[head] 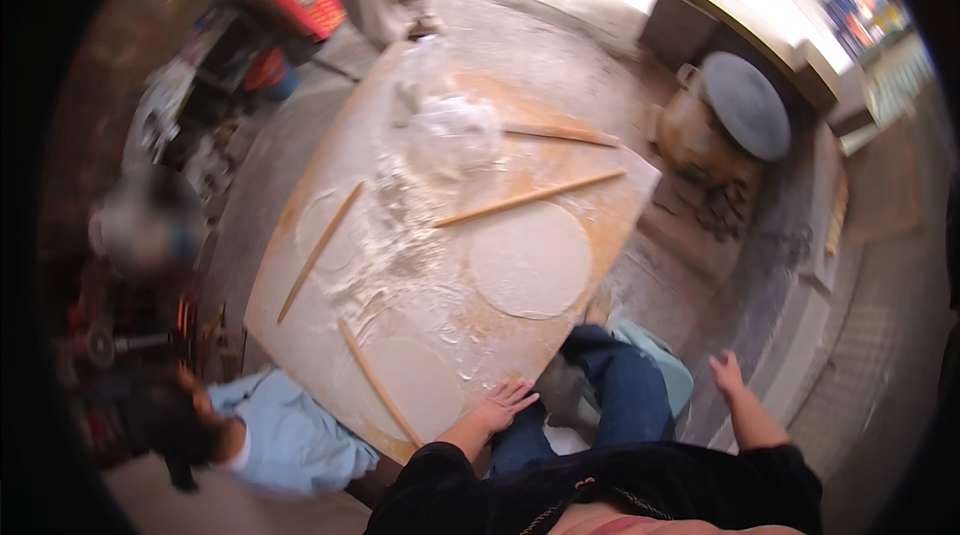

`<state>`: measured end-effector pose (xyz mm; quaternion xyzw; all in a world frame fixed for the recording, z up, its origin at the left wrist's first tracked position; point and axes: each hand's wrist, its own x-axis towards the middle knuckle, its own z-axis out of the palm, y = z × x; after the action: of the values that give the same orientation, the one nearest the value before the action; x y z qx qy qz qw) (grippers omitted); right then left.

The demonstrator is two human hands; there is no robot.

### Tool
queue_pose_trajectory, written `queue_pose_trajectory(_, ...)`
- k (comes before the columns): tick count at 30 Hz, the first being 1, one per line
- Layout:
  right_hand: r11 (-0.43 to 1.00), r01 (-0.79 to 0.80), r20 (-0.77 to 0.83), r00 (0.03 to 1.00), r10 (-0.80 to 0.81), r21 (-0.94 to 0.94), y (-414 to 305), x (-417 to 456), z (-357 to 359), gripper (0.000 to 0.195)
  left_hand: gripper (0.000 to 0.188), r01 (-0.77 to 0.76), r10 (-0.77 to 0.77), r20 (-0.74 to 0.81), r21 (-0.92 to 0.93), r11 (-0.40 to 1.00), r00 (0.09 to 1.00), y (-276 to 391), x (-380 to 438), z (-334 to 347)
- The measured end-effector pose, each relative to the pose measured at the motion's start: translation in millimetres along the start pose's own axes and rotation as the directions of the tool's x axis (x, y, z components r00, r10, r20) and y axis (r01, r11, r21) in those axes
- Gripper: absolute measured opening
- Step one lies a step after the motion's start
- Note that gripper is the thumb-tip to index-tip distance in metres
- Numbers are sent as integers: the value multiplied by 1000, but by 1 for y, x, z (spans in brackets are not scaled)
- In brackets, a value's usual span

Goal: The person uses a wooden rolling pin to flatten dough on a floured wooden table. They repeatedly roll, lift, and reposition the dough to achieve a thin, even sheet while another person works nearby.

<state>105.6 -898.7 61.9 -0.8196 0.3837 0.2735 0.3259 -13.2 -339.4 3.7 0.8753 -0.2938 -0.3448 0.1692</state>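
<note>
My left hand (506,406) rests with spread fingers at the near edge of a floured wooden board (480,355), holding nothing. My right hand (726,374) is out to the right over the floor, away from the board, its fingers apart and nothing visible in it. Closest to my left hand is a thin round dough sheet (416,385) with a wooden rolling pin (375,377) lying across it. Further right lies a large dough sheet (531,261), a second rolling pin (532,197) along its far side. A smaller dough sheet (326,231) at the left carries another pin (321,251).
Loose flour (409,227) covers the board's middle, beside a clear plastic bag (454,126) and a further wooden stick (562,131). A person in light blue (292,434) is at the left. A lidded pot (694,122) stands at the right; a pale green stool (660,362) is by my legs.
</note>
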Motion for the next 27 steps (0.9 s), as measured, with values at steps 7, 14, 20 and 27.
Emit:
queue_pose_trajectory(7,959,72,-493,846,-204,-274,-112,157,-118,72,87,71,-87,65,224,972,994,21,-6,-25)
queue_pose_trajectory(14,900,-194,-762,617,-196,-389,-147,343,-310,80,89,465,-428,505,58,883,750,82,30,-84)
queue_pose_trajectory(20,833,-324,-692,716,-94,-448,-101,385,-384,45,78,602,-541,644,153,784,541,107,51,-121)
queue_pose_trajectory(27,839,-291,-708,690,-149,-460,-105,420,-374,43,87,606,-578,519,137,784,630,121,58,-110)
